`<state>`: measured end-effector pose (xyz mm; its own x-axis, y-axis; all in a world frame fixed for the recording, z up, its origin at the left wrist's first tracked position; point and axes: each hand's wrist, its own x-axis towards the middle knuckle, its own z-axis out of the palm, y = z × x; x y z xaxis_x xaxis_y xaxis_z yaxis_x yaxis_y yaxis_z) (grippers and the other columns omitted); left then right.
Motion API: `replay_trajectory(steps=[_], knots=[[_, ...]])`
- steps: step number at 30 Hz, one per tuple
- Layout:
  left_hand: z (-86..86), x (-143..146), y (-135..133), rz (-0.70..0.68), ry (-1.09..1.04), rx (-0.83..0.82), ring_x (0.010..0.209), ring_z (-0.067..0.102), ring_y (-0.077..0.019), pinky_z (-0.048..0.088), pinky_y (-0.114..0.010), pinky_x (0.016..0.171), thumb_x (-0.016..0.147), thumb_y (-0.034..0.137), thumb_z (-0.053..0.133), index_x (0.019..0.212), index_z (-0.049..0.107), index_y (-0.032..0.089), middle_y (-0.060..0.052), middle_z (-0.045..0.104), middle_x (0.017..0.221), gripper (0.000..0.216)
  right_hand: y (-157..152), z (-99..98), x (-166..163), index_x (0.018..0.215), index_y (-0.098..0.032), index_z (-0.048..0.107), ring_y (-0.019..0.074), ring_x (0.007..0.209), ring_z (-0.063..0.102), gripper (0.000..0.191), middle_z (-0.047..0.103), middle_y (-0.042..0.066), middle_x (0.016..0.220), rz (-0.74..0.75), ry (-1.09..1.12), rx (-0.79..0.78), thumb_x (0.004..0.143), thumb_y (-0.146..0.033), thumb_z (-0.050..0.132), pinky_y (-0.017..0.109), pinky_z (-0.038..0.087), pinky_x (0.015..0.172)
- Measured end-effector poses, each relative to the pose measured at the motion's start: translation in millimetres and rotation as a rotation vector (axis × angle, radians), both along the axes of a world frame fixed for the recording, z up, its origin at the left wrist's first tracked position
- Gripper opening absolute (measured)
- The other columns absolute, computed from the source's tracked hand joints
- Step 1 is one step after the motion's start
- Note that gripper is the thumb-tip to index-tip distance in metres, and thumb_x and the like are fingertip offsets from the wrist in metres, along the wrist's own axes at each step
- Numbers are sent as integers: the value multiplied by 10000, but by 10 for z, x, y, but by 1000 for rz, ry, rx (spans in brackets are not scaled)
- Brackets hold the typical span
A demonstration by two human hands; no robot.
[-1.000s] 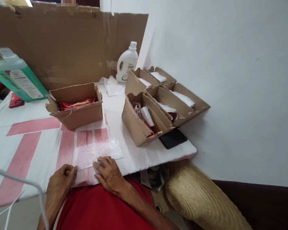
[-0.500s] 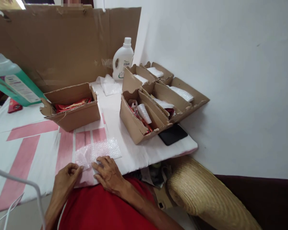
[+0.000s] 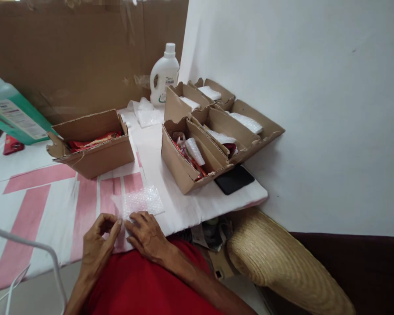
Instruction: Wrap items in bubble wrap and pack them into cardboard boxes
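A clear piece of bubble wrap (image 3: 145,200) lies on the cloth-covered table in front of me. My left hand (image 3: 101,238) pinches its near left edge between thumb and index finger, with that edge raised a little. On the near side of the wrap rests my right hand (image 3: 146,232), palm down, its fingers slightly apart and touching the sheet. The two hands are close together, fingertips almost meeting. Part of the wrap under the right fingers is hidden.
An open cardboard box (image 3: 95,155) with red packets stands left. On the right are joined cardboard compartments (image 3: 184,168) holding bubble-wrapped items, beside a black phone (image 3: 234,179). Behind are a white jug (image 3: 165,76), loose wrap (image 3: 146,113) and a green-liquid container (image 3: 18,116). A woven straw object (image 3: 276,262) is below right.
My left hand has moved right and up, bringing the wrap's left edge in towards my right hand. The right hand stays on the sheet. The view has shifted slightly.
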<state>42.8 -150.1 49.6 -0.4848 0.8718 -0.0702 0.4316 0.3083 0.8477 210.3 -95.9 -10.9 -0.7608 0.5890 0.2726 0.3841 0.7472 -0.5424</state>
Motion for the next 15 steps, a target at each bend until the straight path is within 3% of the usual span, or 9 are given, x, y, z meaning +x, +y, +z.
replay_trajectory(steps=[6, 10, 15], knots=[[-103, 211, 187, -108, 154, -10, 623, 569, -140, 485, -279, 637, 850, 513, 588, 814, 610, 239, 19, 657, 758, 278, 5, -57, 12, 1172, -137, 632, 276, 1176, 516, 277, 644, 133, 1233, 24, 59, 12, 932, -272, 669, 424, 506, 965], [-172, 263, 277, -130, 164, -38, 613, 584, -155, 495, -294, 630, 840, 518, 576, 819, 599, 242, 15, 653, 730, 277, -4, -86, 32, 1200, -138, 642, 268, 1277, 519, 253, 667, 125, 1263, 37, 116, 41, 969, -230, 597, 413, 513, 1019], [-185, 242, 266, -165, 149, -66, 773, 683, -195, 547, -319, 735, 851, 535, 575, 946, 658, 233, -31, 730, 869, 327, -20, -57, 128, 1262, -100, 622, 248, 1339, 521, 299, 661, 157, 1290, 59, 195, 95, 1006, -161, 481, 386, 491, 1093]])
